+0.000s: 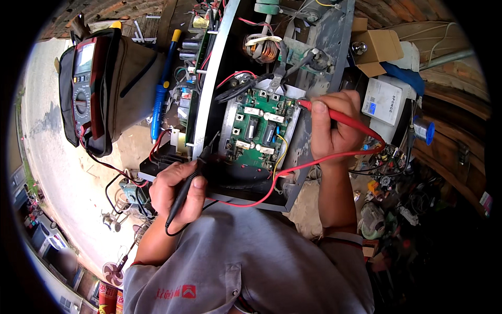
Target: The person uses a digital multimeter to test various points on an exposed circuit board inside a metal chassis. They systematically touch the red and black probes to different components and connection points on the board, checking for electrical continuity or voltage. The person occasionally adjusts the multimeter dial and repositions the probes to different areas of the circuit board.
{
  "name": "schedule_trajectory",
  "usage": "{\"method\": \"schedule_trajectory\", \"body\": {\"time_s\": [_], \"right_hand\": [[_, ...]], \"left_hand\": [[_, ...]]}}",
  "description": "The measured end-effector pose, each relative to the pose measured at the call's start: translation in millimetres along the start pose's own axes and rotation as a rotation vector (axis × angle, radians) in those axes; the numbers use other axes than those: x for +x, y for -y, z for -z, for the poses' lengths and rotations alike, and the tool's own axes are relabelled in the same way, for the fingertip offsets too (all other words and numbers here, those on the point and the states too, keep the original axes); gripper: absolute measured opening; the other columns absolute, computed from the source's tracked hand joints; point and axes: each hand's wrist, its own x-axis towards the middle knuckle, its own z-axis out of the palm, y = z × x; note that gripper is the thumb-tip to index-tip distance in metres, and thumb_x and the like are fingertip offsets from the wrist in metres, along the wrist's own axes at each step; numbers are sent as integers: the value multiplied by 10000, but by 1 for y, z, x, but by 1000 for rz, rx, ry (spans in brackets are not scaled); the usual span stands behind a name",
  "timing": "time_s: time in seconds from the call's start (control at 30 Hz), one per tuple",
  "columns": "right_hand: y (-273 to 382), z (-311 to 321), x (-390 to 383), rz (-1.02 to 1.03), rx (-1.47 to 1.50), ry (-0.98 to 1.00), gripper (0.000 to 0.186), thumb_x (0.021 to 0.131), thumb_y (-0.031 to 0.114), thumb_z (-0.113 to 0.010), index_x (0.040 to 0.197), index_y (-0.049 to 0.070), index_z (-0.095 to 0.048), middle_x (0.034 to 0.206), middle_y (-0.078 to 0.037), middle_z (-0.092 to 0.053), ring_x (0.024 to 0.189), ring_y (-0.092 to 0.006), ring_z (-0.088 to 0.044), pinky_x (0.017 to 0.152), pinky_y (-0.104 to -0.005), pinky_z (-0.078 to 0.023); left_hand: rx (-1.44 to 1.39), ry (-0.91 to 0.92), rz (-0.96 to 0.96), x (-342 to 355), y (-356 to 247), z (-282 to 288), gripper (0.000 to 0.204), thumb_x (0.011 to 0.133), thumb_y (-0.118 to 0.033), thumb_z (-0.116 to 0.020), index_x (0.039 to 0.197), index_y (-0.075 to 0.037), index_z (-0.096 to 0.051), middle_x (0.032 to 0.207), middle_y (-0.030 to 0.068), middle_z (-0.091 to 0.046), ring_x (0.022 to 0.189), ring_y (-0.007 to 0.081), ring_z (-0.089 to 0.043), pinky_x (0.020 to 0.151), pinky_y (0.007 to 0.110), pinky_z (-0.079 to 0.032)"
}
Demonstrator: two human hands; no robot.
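My left hand [178,191] is closed around a black test probe [184,194], whose tip points up toward the left side of an opened metal chassis [251,198]. In my right hand [337,125] is a red test probe [342,118], its tip at the upper right edge of a green circuit board [256,128]. I cannot tell whether either tip makes contact. White rectangular parts and screw terminals sit on the board. A red lead [314,161] loops from the red probe across the chassis front. At the left stands a multimeter [83,86] in a black case.
A blue soldering iron [158,107] with a yellow end lies left of the chassis. A copper coil [261,49] and cables fill the chassis's far part. An open cardboard box [379,49], a white box [384,104] and a solder spool [423,130] are at the right.
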Motion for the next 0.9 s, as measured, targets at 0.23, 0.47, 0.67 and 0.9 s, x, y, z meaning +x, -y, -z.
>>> {"method": "schedule_trajectory", "body": {"time_s": [0.23,0.47,0.67,0.9], "right_hand": [[22,6,-33,-9,267,-201,214,940,179,-560,1001,-26,-565,818,-138,-583,731,-229,-518,658,-347,-438],[53,16,-55,-153,444,74,257,962,224,-559,1047,-18,-535,787,-118,-563,628,-176,-495,551,-317,-417],[54,14,-41,-239,419,110,225,803,102,-654,993,-15,-624,773,-103,-613,577,-168,-557,512,-273,-426],[47,14,-36,-205,508,78,468,579,-87,-675,1044,-55,-625,709,-91,-633,504,-149,-554,412,-244,-400]], "left_hand": [[-12,-2,-261,7,1,-3,202,852,-18,-628,1027,48,-554,758,151,-630,540,203,-574,517,315,-449],[61,31,-193,8,-4,-4,192,866,-16,-592,1056,0,-569,770,132,-614,584,208,-543,549,327,-433],[111,72,-204,7,-4,-5,205,844,-32,-596,1044,-1,-563,738,107,-605,550,206,-530,512,328,-418],[144,109,-224,10,-5,-5,212,818,-29,-593,1024,4,-554,726,95,-589,533,192,-520,495,321,-412]]}}
